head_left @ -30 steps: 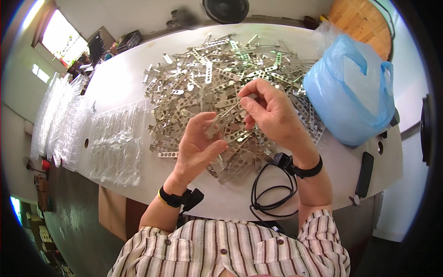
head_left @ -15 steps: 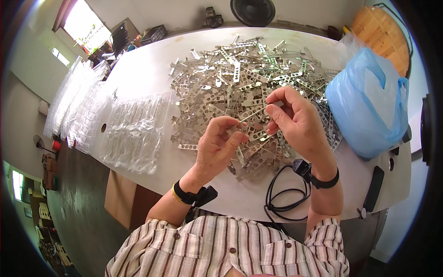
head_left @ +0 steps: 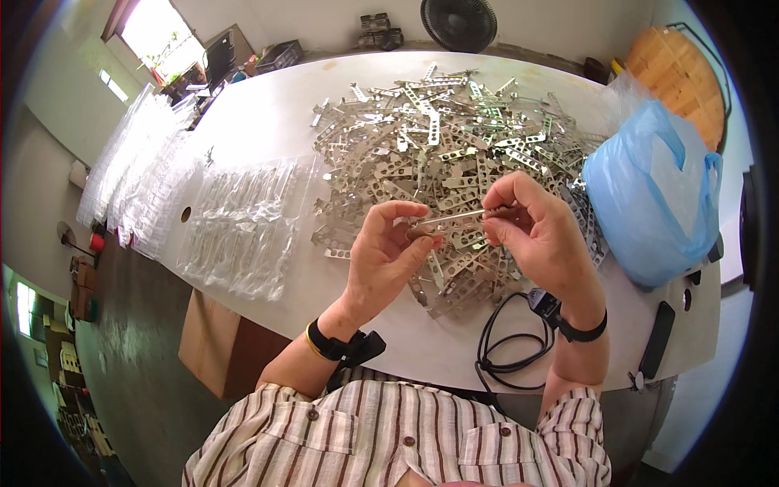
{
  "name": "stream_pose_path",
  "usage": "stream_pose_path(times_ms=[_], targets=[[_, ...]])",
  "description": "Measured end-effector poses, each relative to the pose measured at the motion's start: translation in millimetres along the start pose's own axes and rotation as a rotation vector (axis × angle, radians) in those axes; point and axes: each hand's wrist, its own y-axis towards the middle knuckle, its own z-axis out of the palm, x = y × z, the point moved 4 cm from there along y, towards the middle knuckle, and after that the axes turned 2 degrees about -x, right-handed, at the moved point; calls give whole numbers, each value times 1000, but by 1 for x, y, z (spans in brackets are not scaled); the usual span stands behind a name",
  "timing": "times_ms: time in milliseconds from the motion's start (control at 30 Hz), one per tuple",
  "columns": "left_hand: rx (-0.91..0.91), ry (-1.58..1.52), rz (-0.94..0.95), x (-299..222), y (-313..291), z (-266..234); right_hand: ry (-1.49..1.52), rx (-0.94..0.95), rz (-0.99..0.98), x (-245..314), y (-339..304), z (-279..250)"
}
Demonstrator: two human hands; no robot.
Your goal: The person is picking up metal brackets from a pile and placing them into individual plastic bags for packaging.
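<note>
Right hand (head_left: 542, 231) grasps a thin metal strip (head_left: 454, 217), now more level; left hand (head_left: 383, 261), closure unclear, meets its other end, apparently steadying it, above heaped brackets (head_left: 458, 152).

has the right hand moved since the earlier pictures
Yes. Judged against the pile of metal pieces, the right hand has come nearer the person, toward the near edge of the table.

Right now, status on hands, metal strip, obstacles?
Right hand pinching slim metal strip. Left hand at its other end, grip unclear. Perforated metal strips heaped beneath.
</note>
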Motion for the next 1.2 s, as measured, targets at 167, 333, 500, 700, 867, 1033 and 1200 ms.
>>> stream_pose_path(times_ms=[167,333,500,700,867,1033,1200], targets=[[16,-47,-57,5,-3,-19,-199,63,-68,11,-4,12],[14,-124,-62,13,-3,-25,-282,89,-52,9,-5,18],[50,25,-61,13,-4,-26,-270,103,-19,-2,-1,20],[48,324,72,6,-6,-24,-227,78,-3,-6,5,21],[-3,303,94,5,-6,-28,-210,24,34,-11,4,13],[26,259,82,6,-6,-23,-173,31,58,-8,2,9],[96,334,70,11,-3,-19,-337,22,-5,1,1,3]])
